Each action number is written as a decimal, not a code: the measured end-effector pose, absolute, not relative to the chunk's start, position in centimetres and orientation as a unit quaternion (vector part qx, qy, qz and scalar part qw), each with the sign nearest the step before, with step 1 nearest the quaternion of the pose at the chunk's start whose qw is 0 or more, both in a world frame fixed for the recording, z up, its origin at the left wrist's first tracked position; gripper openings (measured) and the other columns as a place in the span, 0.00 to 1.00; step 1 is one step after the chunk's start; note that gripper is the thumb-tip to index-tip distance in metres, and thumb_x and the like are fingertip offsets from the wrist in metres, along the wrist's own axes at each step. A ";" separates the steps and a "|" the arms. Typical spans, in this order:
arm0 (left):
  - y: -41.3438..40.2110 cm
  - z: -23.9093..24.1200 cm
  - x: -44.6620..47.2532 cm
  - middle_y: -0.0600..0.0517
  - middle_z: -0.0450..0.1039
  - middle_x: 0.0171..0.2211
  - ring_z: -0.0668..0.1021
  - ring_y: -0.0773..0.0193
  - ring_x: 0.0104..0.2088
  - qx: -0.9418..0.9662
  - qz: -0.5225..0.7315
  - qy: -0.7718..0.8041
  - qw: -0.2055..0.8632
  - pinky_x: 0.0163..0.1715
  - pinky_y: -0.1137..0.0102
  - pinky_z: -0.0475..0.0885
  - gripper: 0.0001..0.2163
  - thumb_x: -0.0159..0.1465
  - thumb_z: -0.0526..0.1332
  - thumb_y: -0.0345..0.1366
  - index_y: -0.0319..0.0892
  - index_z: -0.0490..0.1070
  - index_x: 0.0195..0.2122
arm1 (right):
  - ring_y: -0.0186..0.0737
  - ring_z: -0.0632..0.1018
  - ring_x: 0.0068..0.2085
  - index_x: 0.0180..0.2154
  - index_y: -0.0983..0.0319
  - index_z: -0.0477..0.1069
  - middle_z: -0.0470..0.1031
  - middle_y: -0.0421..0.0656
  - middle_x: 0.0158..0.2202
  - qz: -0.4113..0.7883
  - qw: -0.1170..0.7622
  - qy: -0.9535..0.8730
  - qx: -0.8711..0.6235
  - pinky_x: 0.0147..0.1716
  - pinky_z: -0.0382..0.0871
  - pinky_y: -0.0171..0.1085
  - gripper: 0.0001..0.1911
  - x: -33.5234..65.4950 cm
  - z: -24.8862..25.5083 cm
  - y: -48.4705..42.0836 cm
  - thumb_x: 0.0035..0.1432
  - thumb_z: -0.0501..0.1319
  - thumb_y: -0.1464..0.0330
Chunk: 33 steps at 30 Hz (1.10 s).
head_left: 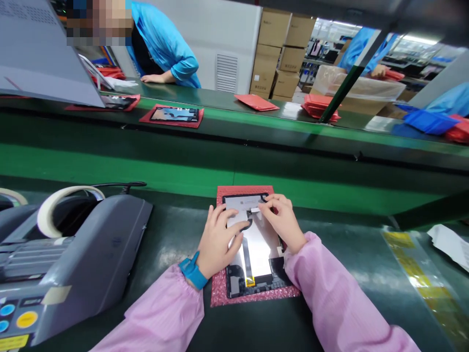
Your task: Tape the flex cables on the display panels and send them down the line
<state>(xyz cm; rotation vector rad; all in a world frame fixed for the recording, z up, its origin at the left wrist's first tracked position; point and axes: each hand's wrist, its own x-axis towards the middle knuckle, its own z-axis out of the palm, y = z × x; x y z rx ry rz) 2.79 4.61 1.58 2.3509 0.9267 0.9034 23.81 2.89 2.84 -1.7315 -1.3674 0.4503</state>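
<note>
A tablet screen assembly point(264, 244) lies back side up, with a silvery sheet, a dark frame and a flat ribbon cable point(247, 256) ending in a yellow piece. Beneath it is a red bubble-wrap bag point(220, 296). My left hand point(220, 237), with a blue wristband point(194, 271), rests over the screen's left side, fingers spread, fingertips close to a small black flex cable point(247, 225). At the upper right of the screen, my right hand point(284, 217) has thumb and finger closed at the end of a small white strip point(255, 210).
To the left stands a grey tape dispenser point(91, 249) with a tape roll point(46, 220). Yellow tape strips point(421, 278) and white paper point(449, 244) lie right. On the raised shelf are another screen on a red bag point(176, 115) and red bags point(256, 102). A co-worker point(164, 44) leans there.
</note>
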 end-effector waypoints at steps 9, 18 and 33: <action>4.3 1.0 3.6 0.46 0.71 0.60 0.61 0.34 0.66 0.903 0.247 0.341 0.083 0.63 0.29 0.52 0.15 0.70 0.57 0.39 0.53 0.79 0.53 | 0.51 0.70 0.50 0.23 0.58 0.73 0.75 0.45 0.44 0.171 0.400 -0.550 -0.713 0.54 0.60 0.51 0.14 22.4 1.2 2.8 0.59 0.66 0.62; 4.0 1.3 3.7 0.53 0.77 0.58 0.64 0.37 0.66 0.914 0.229 0.329 0.058 0.65 0.29 0.47 0.18 0.70 0.57 0.35 0.55 0.75 0.59 | 0.50 0.71 0.48 0.24 0.58 0.74 0.75 0.45 0.43 0.128 0.387 -0.564 -0.718 0.52 0.61 0.49 0.13 22.3 0.8 2.8 0.60 0.66 0.64; 4.2 1.2 3.6 0.52 0.76 0.59 0.66 0.41 0.66 0.927 0.206 0.308 0.050 0.67 0.32 0.42 0.20 0.71 0.55 0.34 0.51 0.71 0.62 | 0.52 0.70 0.48 0.29 0.58 0.71 0.71 0.46 0.44 0.098 0.309 -0.580 -0.748 0.48 0.64 0.48 0.09 21.9 1.0 3.0 0.59 0.66 0.63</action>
